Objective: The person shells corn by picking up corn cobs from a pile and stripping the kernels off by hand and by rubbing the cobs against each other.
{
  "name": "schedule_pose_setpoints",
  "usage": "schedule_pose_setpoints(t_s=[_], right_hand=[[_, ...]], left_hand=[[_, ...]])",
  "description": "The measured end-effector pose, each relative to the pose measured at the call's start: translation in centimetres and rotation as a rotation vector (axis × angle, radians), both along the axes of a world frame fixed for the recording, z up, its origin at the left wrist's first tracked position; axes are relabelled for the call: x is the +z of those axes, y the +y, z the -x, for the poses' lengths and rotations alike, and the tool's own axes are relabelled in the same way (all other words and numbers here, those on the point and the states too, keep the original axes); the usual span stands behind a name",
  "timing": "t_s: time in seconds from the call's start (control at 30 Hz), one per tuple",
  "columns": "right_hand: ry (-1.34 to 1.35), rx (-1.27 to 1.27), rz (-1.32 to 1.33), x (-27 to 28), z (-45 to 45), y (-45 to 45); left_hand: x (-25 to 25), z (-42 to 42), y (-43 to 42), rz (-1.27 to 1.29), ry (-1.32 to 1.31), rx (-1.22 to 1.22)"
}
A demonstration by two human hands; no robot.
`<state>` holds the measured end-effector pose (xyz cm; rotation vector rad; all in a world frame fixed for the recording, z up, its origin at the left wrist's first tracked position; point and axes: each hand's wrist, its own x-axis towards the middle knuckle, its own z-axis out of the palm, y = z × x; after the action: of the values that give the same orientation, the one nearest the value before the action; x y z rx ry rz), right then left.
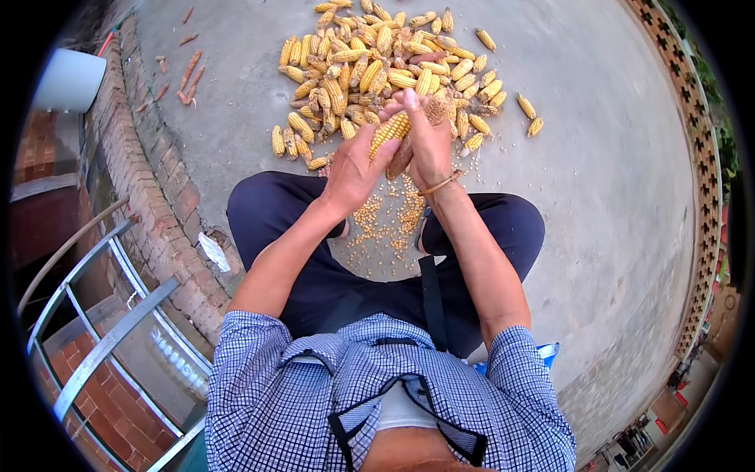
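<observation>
My left hand [352, 175] is wrapped round an ear of corn [389, 135] with yellow kernels, tilted up to the right. My right hand [431, 149], with a band on its wrist, is closed round a stripped, brownish corncob [399, 160]. The cob's other end shows beyond the thumb, and its middle is hidden by the hand. Ear and cob are held against each other. Loose kernels [385, 224] are scattered on the ground between my legs, below both hands. Just past my hands lies a large pile of corn ears [338, 90].
Several bare cobs [189, 77] lie on the concrete ground [598, 157] at the upper left. A brick edging [153, 157], a pale bucket [72, 80] and a metal frame [118, 338] stand to the left. Behind my right elbow is a blue packet [549, 354].
</observation>
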<state>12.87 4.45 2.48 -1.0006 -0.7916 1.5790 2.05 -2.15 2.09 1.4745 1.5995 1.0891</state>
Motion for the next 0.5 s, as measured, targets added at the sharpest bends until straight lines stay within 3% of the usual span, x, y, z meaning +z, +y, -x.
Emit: schedule_pose_setpoints(t_s=[0.07,0.17,0.3,0.33,0.5], right_hand=[[-0.087,-0.096,0.083,-0.5,0.2,0.1],[-0.088,-0.162,0.156,-0.4,-0.3,0.4],[0.018,-0.092,0.098,-0.4,-0.6,0.7],[0.03,-0.042,0.121,-0.5,-0.8,1.1],[0.172,0.118,0.087,-0.3,-0.9,0.7]], left_hand=[[0.1,-0.4,-0.1,-0.01,0.107,-0.045],[0.2,-0.4,0.0,0.127,-0.045,-0.119],[-1.8,-0.3,0.9,-0.02,-0.429,-0.102],[-1.7,1.4,0.7,0.47,-0.545,-0.133],[0.3,1.2,0.4,0.503,-0.641,0.014]])
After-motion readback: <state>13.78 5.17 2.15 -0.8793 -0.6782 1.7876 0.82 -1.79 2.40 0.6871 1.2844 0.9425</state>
